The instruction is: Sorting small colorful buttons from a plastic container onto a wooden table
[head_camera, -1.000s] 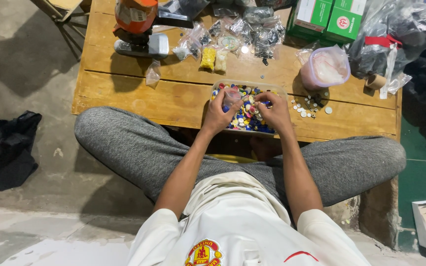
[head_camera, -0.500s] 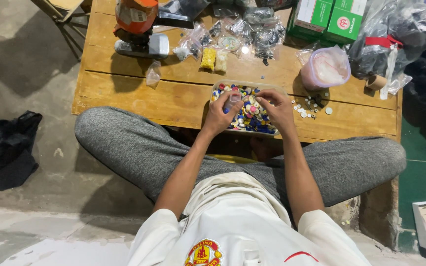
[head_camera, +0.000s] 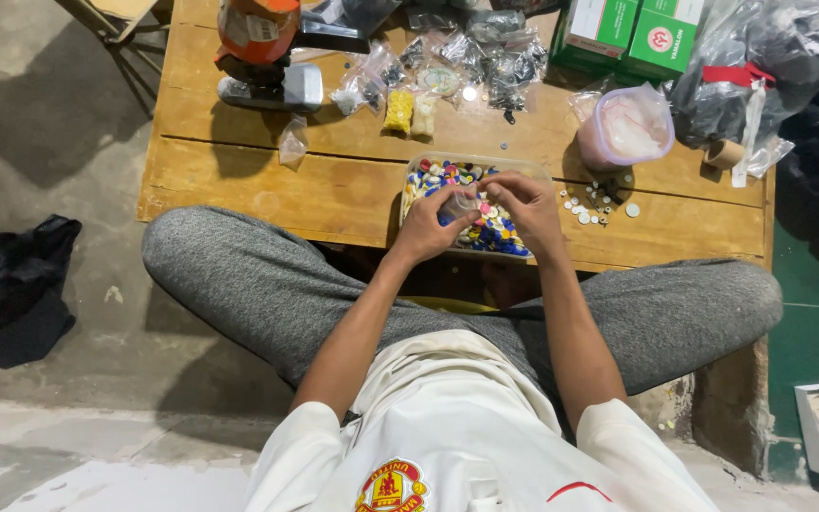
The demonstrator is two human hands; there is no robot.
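Note:
A clear plastic tray (head_camera: 413,174) full of small coloured caps (head_camera: 447,174) sits near the front edge of a low wooden table (head_camera: 267,180). My left hand (head_camera: 428,226) hovers over the tray and pinches a small pale cap between thumb and fingers. My right hand (head_camera: 521,209) meets it fingertip to fingertip over the tray's middle, its fingers curled on the same small piece. What exactly sits between the fingertips is too small to make out. My crossed legs in grey trousers lie under the table's edge.
Loose white caps (head_camera: 591,201) lie right of the tray. A pink-lidded tub (head_camera: 626,133), green boxes (head_camera: 633,36), plastic bags of parts (head_camera: 485,57), an orange tool (head_camera: 260,38) and a tape roll (head_camera: 722,154) crowd the table's back. Black cloth (head_camera: 13,284) lies on the floor at left.
Both hands have drawn closer together over the tray, the fingertips now meeting on a small piece; before, they were spread apart among the caps.

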